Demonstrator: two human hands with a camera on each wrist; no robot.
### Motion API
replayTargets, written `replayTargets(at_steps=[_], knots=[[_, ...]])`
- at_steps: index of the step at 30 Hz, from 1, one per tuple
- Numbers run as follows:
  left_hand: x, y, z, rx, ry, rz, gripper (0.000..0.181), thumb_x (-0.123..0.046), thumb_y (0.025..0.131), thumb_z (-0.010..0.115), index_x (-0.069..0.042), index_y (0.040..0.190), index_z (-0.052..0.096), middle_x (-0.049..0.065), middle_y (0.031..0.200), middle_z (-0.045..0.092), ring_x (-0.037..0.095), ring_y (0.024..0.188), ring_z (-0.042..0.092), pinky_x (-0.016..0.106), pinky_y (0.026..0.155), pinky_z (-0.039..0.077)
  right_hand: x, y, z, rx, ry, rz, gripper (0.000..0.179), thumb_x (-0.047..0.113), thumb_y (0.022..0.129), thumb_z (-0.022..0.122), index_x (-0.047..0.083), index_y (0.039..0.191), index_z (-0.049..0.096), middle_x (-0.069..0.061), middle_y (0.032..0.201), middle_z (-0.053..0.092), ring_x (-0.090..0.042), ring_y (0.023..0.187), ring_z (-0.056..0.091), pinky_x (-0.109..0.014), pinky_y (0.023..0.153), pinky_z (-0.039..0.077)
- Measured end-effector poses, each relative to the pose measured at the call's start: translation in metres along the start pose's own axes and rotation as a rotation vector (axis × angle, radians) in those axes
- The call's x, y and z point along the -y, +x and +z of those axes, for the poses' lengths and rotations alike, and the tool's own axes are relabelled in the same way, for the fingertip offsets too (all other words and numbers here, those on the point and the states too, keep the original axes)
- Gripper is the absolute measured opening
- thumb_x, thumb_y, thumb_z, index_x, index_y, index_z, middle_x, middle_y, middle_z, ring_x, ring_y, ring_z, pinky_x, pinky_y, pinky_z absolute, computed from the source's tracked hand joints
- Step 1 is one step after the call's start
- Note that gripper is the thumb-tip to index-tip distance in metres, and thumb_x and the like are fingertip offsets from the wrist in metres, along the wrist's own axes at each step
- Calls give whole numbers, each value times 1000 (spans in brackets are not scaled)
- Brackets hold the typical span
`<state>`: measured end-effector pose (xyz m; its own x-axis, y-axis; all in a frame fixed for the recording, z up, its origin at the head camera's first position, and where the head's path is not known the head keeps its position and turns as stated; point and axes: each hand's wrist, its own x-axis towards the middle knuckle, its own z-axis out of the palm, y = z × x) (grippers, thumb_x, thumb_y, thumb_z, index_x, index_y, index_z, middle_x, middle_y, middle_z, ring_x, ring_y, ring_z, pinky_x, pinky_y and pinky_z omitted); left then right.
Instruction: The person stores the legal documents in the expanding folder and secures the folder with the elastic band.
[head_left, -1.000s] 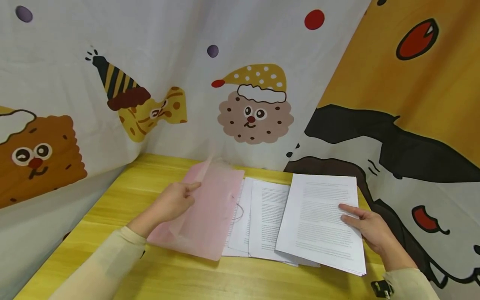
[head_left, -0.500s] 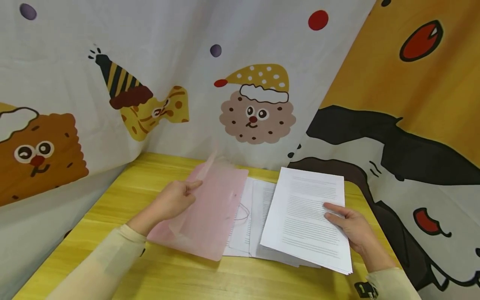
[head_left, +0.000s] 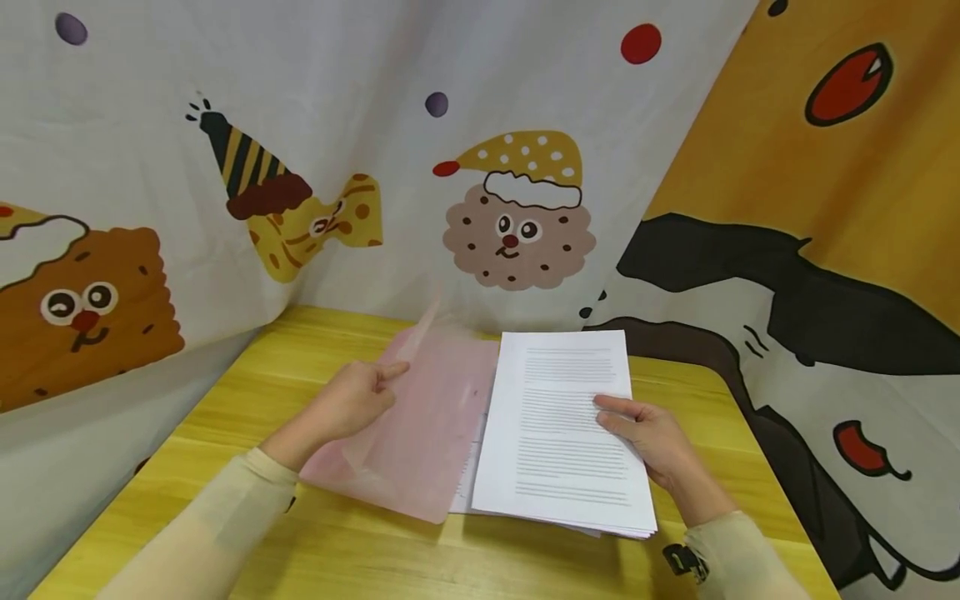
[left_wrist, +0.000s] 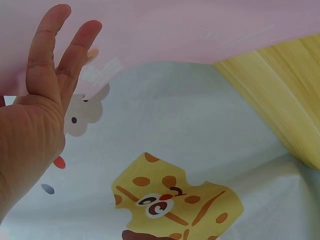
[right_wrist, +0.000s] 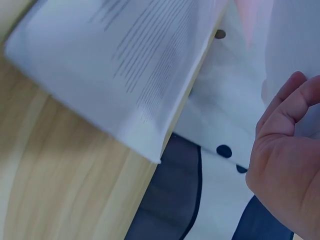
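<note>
A translucent pink plastic folder (head_left: 442,433) lies on the table with its cover lifted at the left. My left hand (head_left: 356,400) holds that cover by its edge; two outstretched fingers (left_wrist: 42,60) show against the pink plastic in the left wrist view. On the right, my right hand (head_left: 648,433) grips a stack of printed sheets (head_left: 558,475) by its right edge, thumb side on top. The stack hangs close over other papers (head_left: 467,483), which it mostly covers, and its left edge comes up to the folder. Part of the right hand is cut off in the right wrist view.
The yellow wood-grain table (head_left: 360,550) extends in front of the folder and to both sides. Behind it and to the right hangs a cloth (head_left: 510,100) printed with cartoon biscuits, meeting the table's back edge. A black strap (head_left: 684,560) is on the right wrist.
My right hand has carried the stack of sheets leftward, over the other papers and up to the pink folder. The left hand keeps the cover raised, almost still.
</note>
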<state>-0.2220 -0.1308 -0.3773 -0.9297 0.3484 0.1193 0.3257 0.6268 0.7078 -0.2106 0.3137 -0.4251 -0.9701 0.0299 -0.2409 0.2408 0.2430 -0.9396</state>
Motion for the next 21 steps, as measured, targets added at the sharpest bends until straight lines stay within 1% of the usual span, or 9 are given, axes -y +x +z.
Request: replayTargets(at_steps=[5, 7, 9, 11, 12, 14, 16, 18, 21], knots=[[-3, 0, 1, 3, -5, 2, 47, -3, 89, 50, 0, 135, 59, 11, 139, 60, 5, 42, 19, 17, 38, 22, 4, 5, 12, 21, -7, 3, 49, 32, 87, 75, 17, 133, 65, -13, 132, 62, -22, 89, 71, -35, 73, 60], [-3, 1, 1, 8, -3, -8, 41, -4, 89, 50, 0, 127, 66, 10, 140, 59, 6, 42, 19, 17, 38, 23, 5, 6, 15, 36, -12, 1, 49, 32, 87, 74, 17, 133, 65, -14, 131, 62, -22, 88, 72, -36, 73, 61], [-4, 1, 1, 13, -1, -12, 38, -3, 90, 50, 0, 122, 69, 10, 140, 59, 6, 42, 20, 18, 37, 23, 6, 7, 18, 41, -5, 7, 47, 30, 87, 75, 17, 131, 66, -14, 128, 64, -24, 87, 72, -37, 72, 61], [-5, 1, 1, 20, 2, -25, 32, -4, 90, 49, 0, 110, 73, 9, 141, 58, 7, 42, 20, 18, 37, 24, 6, 7, 21, 48, -8, 8, 46, 30, 86, 76, 17, 129, 67, -15, 125, 65, -25, 85, 72, -38, 72, 61], [-6, 1, 1, 22, 4, -28, 32, -4, 90, 49, 0, 109, 74, 9, 141, 58, 7, 42, 20, 18, 36, 24, 6, 8, 22, 55, -19, 3, 46, 29, 86, 76, 16, 130, 67, -15, 126, 65, -26, 85, 72, -38, 72, 61], [-7, 2, 2, 24, 5, -25, 37, -3, 90, 49, 1, 119, 70, 10, 141, 58, 7, 42, 20, 18, 37, 24, 6, 9, 26, 58, -36, -3, 45, 29, 85, 76, 16, 128, 68, -16, 126, 64, -26, 85, 72, -38, 72, 61], [-7, 2, 2, 25, 5, -23, 39, -3, 89, 48, 1, 124, 67, 10, 141, 58, 6, 42, 19, 18, 37, 23, 6, 10, 30, 61, -56, -18, 45, 29, 85, 76, 16, 127, 69, -16, 128, 63, -25, 86, 71, -37, 73, 60], [-7, 3, 3, 21, 9, -15, 46, -3, 89, 49, 0, 134, 60, 11, 140, 59, 6, 42, 19, 18, 37, 23, 7, 12, 34, 73, -63, -22, 45, 29, 86, 76, 16, 128, 68, -16, 129, 63, -24, 87, 71, -36, 74, 60], [-8, 3, 4, 20, 13, -6, 47, -3, 89, 50, 0, 136, 57, 12, 139, 59, 6, 42, 19, 17, 38, 23, 9, 16, 37, 86, -47, -10, 44, 27, 85, 77, 15, 127, 69, -14, 127, 65, -23, 86, 71, -36, 73, 60]])
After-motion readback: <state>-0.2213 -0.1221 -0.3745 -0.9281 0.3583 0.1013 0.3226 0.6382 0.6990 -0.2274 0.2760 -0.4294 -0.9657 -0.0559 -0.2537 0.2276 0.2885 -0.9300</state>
